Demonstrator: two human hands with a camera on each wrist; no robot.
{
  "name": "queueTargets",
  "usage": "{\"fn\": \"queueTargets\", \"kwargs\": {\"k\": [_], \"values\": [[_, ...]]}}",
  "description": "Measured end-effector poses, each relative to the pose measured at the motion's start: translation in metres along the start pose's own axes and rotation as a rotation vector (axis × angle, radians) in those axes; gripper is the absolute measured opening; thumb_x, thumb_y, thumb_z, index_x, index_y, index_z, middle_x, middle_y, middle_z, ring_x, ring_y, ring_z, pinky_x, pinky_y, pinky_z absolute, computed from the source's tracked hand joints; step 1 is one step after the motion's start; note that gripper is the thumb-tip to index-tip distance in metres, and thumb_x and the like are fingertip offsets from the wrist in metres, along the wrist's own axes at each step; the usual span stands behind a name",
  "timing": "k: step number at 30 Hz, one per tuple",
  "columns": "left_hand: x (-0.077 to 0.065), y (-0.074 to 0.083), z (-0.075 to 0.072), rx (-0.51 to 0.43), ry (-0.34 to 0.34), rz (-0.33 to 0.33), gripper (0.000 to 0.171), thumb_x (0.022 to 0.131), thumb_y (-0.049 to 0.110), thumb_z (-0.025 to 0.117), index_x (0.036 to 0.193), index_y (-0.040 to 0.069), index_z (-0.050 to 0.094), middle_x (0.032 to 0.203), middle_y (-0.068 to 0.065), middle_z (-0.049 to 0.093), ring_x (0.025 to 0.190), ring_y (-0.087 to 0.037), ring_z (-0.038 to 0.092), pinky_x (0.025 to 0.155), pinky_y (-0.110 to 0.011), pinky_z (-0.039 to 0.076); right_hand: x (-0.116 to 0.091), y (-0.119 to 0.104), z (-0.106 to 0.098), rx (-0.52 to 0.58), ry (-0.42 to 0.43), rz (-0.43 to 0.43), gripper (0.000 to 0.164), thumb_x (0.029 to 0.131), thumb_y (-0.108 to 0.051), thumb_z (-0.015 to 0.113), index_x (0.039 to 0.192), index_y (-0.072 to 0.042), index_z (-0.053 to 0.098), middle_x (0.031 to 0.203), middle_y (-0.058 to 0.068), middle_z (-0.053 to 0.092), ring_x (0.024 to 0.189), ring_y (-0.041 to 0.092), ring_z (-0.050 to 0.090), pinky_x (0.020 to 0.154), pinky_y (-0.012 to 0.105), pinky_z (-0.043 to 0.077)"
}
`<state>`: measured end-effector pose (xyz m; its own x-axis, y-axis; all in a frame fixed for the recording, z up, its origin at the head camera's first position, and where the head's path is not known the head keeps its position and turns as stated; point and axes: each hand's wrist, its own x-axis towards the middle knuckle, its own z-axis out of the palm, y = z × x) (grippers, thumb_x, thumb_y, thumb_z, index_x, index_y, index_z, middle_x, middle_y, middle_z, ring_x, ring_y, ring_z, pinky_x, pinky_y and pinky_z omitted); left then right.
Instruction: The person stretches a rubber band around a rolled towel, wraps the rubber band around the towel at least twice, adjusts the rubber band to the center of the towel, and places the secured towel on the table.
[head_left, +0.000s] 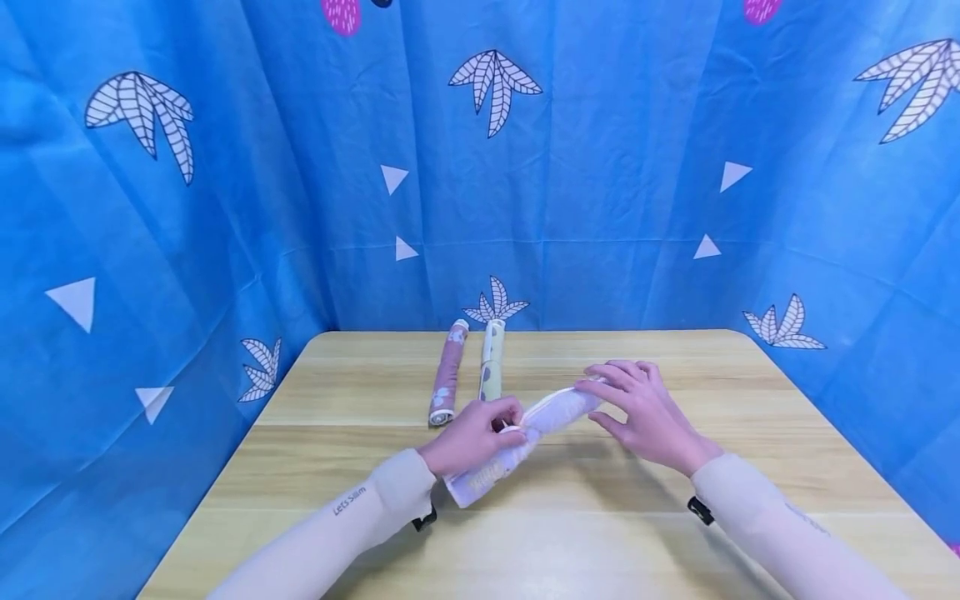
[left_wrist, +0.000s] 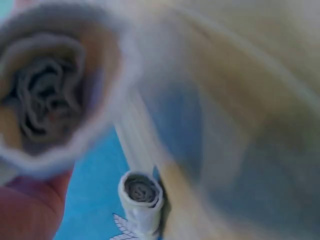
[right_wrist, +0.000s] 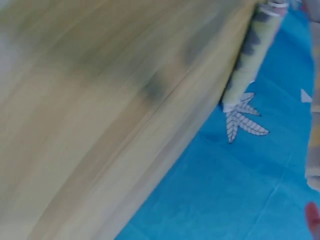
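A lavender rolled towel (head_left: 558, 411) slants above the table, its right end higher than its left. My left hand (head_left: 476, 433) pinches its upper edge near the middle with thumb and fingers. In the left wrist view, one end of the rolled towel (left_wrist: 47, 100) appears close up, its layers coiled inside an outer fold. My right hand (head_left: 645, 412) touches the raised end with lightly bent fingers, the thumb standing apart below. Behind the left hand lie a mauve rolled towel (head_left: 448, 375) and a pale green rolled towel (head_left: 492, 358), side by side. The left hand partly hides the green one's near end.
The wooden table (head_left: 360, 492) has rounded far corners. A blue patterned curtain (head_left: 600, 167) hangs behind it and along both sides, close to the table's edges.
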<state>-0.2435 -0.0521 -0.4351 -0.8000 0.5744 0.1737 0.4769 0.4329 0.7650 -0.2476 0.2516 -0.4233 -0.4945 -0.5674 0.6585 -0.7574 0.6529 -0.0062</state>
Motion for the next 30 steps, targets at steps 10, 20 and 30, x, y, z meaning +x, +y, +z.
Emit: {"fn": "queueTargets", "kwargs": {"k": [10, 20, 30], "values": [[0.002, 0.002, 0.006, -0.316, -0.103, -0.030, 0.014, 0.099, 0.020, 0.065, 0.104, 0.015, 0.053, 0.101, -0.004, 0.071, 0.088, -0.015, 0.069, 0.073, -0.030, 0.057, -0.004, 0.007, 0.012, -0.199, 0.172, -0.213, 0.035, 0.089, -0.021, 0.063, 0.122, -0.012, 0.070, 0.117, 0.009, 0.070, 0.110, 0.033, 0.060, 0.091, 0.060, 0.037], [-0.006, 0.023, 0.019, 0.364, 0.054, 0.085, 0.040, 0.088, 0.042, 0.076, 0.119, 0.028, 0.054, 0.109, 0.006, 0.070, 0.082, -0.002, 0.062, 0.068, -0.020, 0.051, -0.001, -0.004, 0.002, -0.226, 0.091, -0.105, 0.037, 0.079, -0.011, 0.076, 0.115, -0.010, 0.069, 0.107, 0.006, 0.073, 0.105, 0.027, 0.063, 0.097, 0.060, 0.035], [-0.007, 0.020, 0.027, 0.632, 0.233, 0.244, 0.030, 0.084, 0.021, 0.073, 0.111, 0.019, 0.060, 0.101, 0.005, 0.069, 0.077, -0.006, 0.060, 0.062, -0.018, 0.047, 0.005, -0.013, -0.005, -0.201, 0.116, -0.068, 0.035, 0.072, -0.010, 0.084, 0.105, -0.011, 0.073, 0.096, 0.005, 0.075, 0.092, 0.025, 0.066, 0.094, 0.061, 0.036]]}}
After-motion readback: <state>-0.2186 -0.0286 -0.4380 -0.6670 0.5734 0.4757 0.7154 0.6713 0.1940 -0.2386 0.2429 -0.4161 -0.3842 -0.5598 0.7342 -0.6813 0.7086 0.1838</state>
